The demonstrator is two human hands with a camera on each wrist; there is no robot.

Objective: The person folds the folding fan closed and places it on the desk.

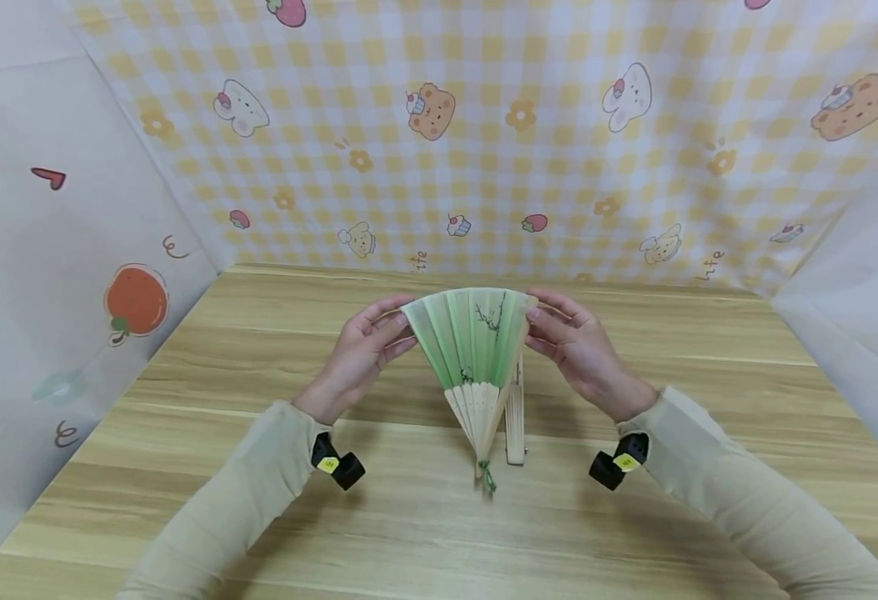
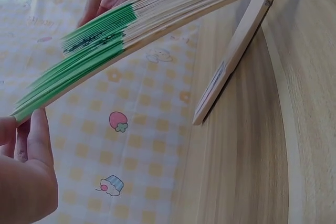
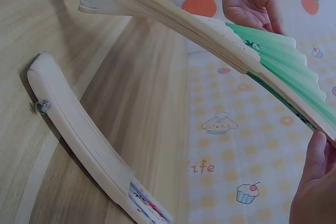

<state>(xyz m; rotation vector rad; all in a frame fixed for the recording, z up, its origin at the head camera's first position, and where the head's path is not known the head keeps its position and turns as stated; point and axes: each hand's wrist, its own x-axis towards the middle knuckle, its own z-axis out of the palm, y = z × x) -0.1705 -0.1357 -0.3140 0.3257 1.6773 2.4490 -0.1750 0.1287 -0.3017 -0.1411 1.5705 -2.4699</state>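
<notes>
A green folding fan (image 1: 476, 342) with pale ribs and a dark branch print is spread partway between the two hands. My left hand (image 1: 364, 350) pinches its upper left edge between thumb and fingers. At the upper right, my right hand (image 1: 577, 346) grips the outer rib in the same way. The pivot end points toward me, with a green cord (image 1: 487, 477) hanging from it. Beneath, a second folding fan (image 3: 84, 129) lies folded on the table, partly hidden by the green one in the head view. Its light ribs and a metal pivot ring show in the right wrist view.
The wood-grain table (image 1: 207, 417) ends at the back against a yellow checked cloth (image 1: 484, 183) with cartoon prints. White cloth (image 1: 27, 275) hangs along the left side. Each wrist wears a small black camera, such as the left one (image 1: 337, 461).
</notes>
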